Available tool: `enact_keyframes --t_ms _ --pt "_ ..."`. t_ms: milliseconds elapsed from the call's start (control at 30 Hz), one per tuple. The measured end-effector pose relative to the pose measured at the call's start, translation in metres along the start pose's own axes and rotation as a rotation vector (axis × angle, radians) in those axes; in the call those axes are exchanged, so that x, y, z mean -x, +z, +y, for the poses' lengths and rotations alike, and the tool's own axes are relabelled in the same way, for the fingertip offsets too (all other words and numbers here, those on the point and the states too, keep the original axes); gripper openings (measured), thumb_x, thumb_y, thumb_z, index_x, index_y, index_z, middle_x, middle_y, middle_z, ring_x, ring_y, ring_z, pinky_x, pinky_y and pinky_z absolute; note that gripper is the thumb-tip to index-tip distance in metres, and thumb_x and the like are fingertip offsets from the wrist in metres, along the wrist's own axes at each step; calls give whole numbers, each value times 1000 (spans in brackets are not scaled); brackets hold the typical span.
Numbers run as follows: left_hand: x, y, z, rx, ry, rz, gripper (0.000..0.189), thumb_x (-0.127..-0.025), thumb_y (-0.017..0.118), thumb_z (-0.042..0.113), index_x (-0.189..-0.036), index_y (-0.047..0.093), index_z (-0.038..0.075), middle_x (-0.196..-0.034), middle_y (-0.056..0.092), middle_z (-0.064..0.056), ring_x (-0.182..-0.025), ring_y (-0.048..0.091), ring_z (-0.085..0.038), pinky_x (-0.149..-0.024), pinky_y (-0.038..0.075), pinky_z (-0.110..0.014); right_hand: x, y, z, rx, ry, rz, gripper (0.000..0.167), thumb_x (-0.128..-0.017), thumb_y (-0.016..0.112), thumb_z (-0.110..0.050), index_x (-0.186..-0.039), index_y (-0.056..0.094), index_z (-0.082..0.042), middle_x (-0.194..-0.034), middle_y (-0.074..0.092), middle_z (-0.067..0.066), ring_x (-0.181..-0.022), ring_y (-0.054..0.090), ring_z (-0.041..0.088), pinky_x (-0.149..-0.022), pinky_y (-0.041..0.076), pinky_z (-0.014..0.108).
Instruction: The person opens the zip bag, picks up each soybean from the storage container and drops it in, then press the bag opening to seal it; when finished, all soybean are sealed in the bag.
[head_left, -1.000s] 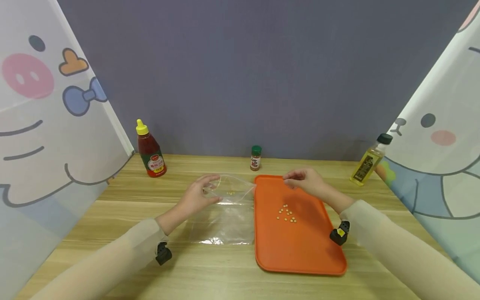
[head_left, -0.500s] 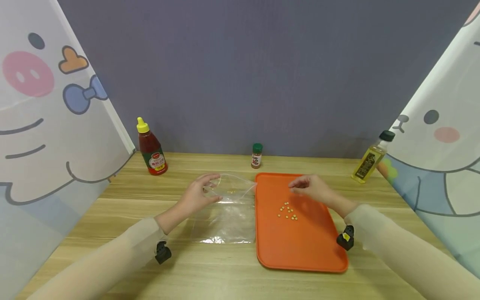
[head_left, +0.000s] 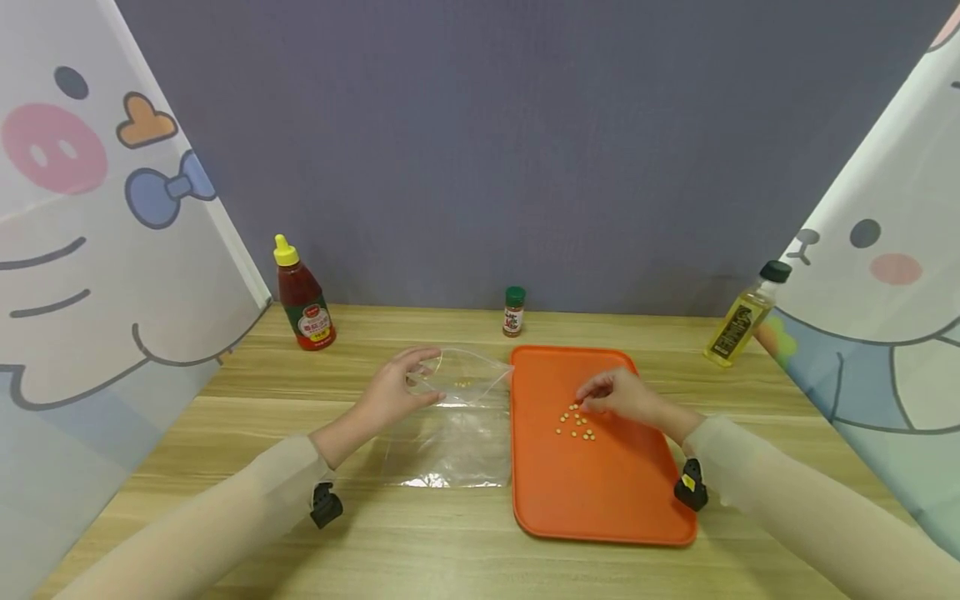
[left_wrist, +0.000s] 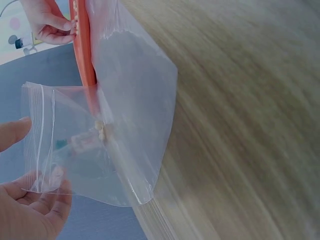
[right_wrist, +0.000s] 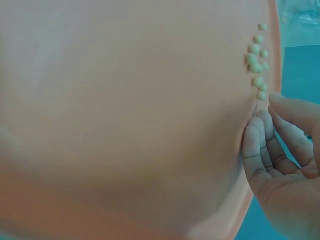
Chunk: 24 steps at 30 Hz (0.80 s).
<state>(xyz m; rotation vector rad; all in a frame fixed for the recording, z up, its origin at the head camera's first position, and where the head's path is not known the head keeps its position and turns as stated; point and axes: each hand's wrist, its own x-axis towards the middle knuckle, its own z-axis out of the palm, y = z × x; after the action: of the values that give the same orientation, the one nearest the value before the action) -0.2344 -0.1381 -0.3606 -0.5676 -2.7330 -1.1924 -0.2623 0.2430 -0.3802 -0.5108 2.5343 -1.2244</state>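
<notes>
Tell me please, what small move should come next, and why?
The right hand should probably pinch the nearest bean on the tray: the hand is right beside it, and the left hand holds the open bag, with a few beans inside.

Your left arm (head_left: 210,508) and right arm (head_left: 802,500), both in pale sleeves, reach forward and angle inward, wrists showing beyond the cuffs. Your left hand (head_left: 393,392) curves into a wide C, thumb well apart from its bent fingers. Your right hand (head_left: 618,396) dips its bent fingers, thumb near the fingertips; whether the tips touch is hard to tell.
</notes>
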Motion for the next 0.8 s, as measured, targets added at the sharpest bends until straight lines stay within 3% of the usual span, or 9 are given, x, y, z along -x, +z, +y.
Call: enact_keyframes --t_ms 400,800 --pt "-1 1 0 -8 -4 -10 68 -78 81 17 -138 51 6 -137 54 -14 -110 62 -29 -91 54 -46 -3 7 7 32 -4 39 17 -84 74 -9 -98 74 2 -93 74 15 -65 56 9 -54 48 23" --pt "0 0 2 -5 10 -5 67 -78 80 15 -138 51 5 -141 51 -15 -110 62 -30 -91 54 -47 -6 9 8 73 -15 60 13 -82 75 -8 -93 75 0 -89 75 11 -77 64 13 -63 50 19"
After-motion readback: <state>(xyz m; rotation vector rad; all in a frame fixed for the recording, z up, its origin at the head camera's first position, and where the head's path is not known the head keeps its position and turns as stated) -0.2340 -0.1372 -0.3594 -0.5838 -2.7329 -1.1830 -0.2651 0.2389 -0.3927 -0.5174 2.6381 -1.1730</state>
